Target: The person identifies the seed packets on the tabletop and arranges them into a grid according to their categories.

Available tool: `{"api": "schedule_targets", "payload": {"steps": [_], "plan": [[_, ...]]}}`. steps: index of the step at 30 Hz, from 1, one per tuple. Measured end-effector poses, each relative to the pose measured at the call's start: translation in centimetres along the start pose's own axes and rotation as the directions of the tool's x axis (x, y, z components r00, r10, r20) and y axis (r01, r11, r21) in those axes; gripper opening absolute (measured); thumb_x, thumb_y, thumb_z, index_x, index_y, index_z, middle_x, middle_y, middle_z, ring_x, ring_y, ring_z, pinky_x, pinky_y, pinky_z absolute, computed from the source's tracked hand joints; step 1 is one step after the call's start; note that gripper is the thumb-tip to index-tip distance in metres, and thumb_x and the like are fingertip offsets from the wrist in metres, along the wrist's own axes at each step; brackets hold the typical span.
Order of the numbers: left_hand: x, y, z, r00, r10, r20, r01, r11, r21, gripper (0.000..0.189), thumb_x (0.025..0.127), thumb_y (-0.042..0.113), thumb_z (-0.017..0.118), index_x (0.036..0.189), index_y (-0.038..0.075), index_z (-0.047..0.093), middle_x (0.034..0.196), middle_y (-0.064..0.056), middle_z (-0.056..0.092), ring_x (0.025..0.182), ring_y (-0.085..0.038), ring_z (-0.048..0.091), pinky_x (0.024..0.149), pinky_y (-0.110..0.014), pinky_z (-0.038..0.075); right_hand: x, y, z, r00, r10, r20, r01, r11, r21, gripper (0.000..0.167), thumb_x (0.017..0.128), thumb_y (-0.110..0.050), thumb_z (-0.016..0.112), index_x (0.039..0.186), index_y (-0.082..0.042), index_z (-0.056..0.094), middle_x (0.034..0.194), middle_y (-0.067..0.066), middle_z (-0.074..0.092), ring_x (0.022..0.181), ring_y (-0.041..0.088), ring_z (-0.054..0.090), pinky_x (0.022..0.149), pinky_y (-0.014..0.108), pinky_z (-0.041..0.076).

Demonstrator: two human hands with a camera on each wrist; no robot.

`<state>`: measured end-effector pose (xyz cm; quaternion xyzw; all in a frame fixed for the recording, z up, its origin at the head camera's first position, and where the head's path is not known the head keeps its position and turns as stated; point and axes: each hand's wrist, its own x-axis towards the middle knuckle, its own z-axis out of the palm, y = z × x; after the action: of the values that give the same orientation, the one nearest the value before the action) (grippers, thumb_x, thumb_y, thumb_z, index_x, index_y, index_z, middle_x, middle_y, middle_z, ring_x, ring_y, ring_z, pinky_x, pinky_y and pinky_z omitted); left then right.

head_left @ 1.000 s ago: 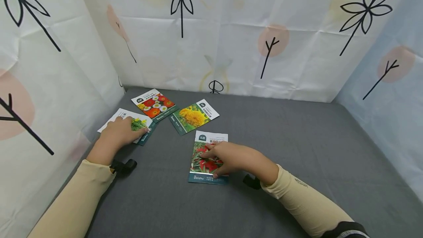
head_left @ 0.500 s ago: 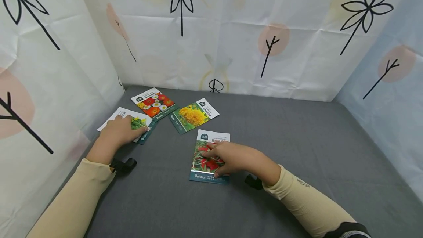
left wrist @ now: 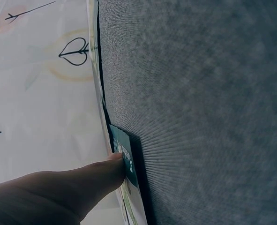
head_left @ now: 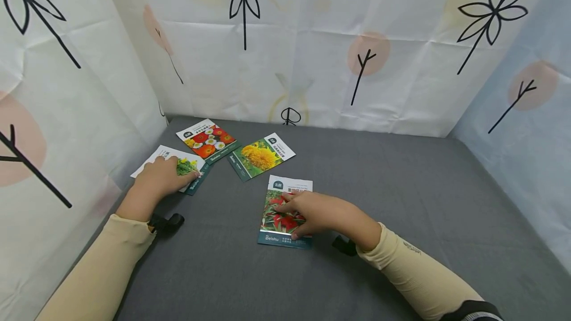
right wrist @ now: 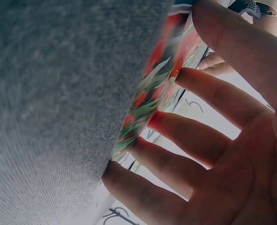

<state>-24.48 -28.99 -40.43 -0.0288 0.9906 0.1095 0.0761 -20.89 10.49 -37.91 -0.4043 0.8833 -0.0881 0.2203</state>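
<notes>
My left hand [head_left: 161,178] rests over a white seed packet [head_left: 189,166] with yellow flowers and a green band, at the left of the table. In the left wrist view, its straight thumb [left wrist: 101,176] presses on the packet's green end [left wrist: 123,145]. My right hand [head_left: 323,212] lies over a seed packet with red flowers [head_left: 285,219], front and centre. The right wrist view shows the fingers [right wrist: 194,131] spread and fairly straight, their tips touching the red-flowered packet [right wrist: 152,89]. That packet lies flat, the "Beishu" band toward me.
Behind the left hand lies a packet with red, orange and white flowers [head_left: 208,141]. A yellow-flower packet [head_left: 260,156] sits tilted to its right. Grey cloth [head_left: 401,187] covers the table, and white printed sheets [head_left: 303,63] wall the back and sides.
My right hand and the red-flowered packet under it have slid slightly to the right. The left hand and the other packets have stayed in place.
</notes>
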Motion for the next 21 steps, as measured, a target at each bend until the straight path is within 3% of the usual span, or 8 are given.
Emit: {"api": "schedule_targets", "payload": {"steps": [21], "plan": [[-0.2,0.12,-0.08,1.0,0.005,-0.012,-0.005,1.0,0.003,0.093,0.099,0.06,0.059,0.145,-0.019,0.043,0.136,-0.047,0.049,0.117,-0.061,0.052,0.093,-0.072,0.049,-0.8,0.73,0.24,1.0,0.006,-0.014,-0.006,1.0,0.008,0.067,0.09,-0.026,0.087,0.151,-0.016,0.061,0.165,0.013,0.047,0.159,0.031,0.038,0.119,0.047,0.046]]}}
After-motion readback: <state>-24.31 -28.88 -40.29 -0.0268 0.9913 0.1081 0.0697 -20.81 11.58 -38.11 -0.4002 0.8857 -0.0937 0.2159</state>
